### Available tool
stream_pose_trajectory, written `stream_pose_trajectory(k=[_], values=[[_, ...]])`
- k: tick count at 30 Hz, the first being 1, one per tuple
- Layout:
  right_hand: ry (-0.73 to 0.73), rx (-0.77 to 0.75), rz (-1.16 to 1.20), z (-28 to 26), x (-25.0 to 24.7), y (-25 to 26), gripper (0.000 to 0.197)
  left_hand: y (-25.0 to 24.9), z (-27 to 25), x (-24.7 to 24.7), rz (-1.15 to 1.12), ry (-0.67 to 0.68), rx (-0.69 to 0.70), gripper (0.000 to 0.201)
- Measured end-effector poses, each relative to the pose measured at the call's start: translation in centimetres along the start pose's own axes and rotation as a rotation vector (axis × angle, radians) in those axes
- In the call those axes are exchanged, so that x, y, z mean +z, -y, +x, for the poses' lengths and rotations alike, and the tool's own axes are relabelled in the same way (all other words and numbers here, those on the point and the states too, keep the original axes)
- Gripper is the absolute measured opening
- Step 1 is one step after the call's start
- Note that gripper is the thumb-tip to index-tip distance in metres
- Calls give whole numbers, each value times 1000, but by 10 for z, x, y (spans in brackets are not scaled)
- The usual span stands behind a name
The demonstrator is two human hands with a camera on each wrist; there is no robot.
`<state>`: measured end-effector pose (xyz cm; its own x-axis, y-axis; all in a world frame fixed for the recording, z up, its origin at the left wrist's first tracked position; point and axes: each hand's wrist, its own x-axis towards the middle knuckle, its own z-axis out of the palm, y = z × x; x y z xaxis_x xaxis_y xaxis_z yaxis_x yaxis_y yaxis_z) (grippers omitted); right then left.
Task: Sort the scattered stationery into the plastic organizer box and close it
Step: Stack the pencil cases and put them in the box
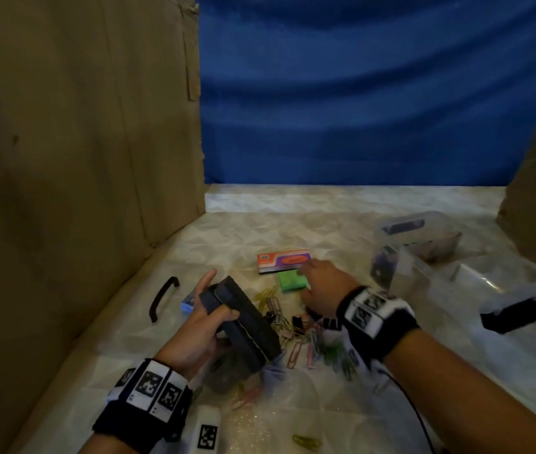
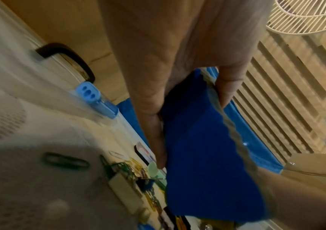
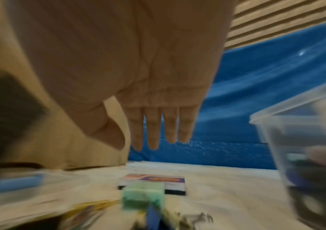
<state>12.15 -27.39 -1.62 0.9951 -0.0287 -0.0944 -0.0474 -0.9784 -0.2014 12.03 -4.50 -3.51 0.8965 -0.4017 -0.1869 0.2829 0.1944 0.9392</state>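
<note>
While the left hand (image 1: 206,326) is gripping a dark blue block (image 1: 243,319) with a wavy yellow seam, fingers curled over its top and thumb sticking up, the right hand (image 1: 324,286) is hovering with straight, spread fingers (image 3: 153,132) over the green sticky-note pad (image 1: 293,281), holding nothing. Whether its fingertips are touching the pad, cannot tell. Just beyond the pad an orange-and-purple staple box (image 1: 283,260) is lying flat. Coloured paper clips (image 1: 312,347) and black binder clips (image 1: 299,322) are sitting in a loose pile near the right wrist, between both hands. Far right, the clear plastic organizer box (image 1: 424,253) is standing open, its lid (image 1: 509,283) lying right of it. Left of the block, a light blue sharpener (image 2: 94,98) is resting near a black handle (image 1: 162,298) on the patterned table cover (image 1: 293,224). Brown cardboard walls (image 1: 80,158) and a blue sheet (image 1: 358,93) are enclosing the scene.
</note>
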Motion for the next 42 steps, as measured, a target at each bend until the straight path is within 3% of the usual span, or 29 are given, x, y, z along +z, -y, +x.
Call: stream_pose_trajectory(k=[4, 8, 12, 14, 17, 20, 22, 29, 33, 35, 38, 42], values=[[20, 98, -13, 77, 2, 0, 45, 0, 3, -7, 71, -14, -14, 63], [161, 190, -114, 136, 25, -6, 53, 2, 13, -14, 155, 5, 61, 56], [230, 231, -163, 215, 69, -41, 78, 3, 15, -26, 209, 92, 80, 55], [284, 176, -284, 231, 85, -52, 89, 2, 15, -29, 198, 100, 67, 56], [243, 139, -356, 191, 57, -21, 73, -4, 19, -28, 192, 44, 80, 56], [185, 133, -262, 164, 29, -2, 70, -9, 24, -23, 213, -3, 89, 54], [93, 144, -72, 148, 14, 3, 76, -9, 26, -21, 215, -32, 87, 55], [-280, 153, 831, 66, -17, -2, 50, -13, 22, -7, 166, -31, 77, 55], [-162, 175, 1320, 6, -17, -18, 20, -15, 12, 7, 135, -8, 58, 52], [-68, 201, 1478, -15, -14, -29, 27, -14, 9, 12, 161, 8, 66, 51], [-5, 247, 1473, -40, -18, -35, 37, -14, 4, 22, 202, 67, 58, 48], [-70, 310, 1271, -62, -28, -22, 29, -13, 4, 40, 234, 119, 55, 48]])
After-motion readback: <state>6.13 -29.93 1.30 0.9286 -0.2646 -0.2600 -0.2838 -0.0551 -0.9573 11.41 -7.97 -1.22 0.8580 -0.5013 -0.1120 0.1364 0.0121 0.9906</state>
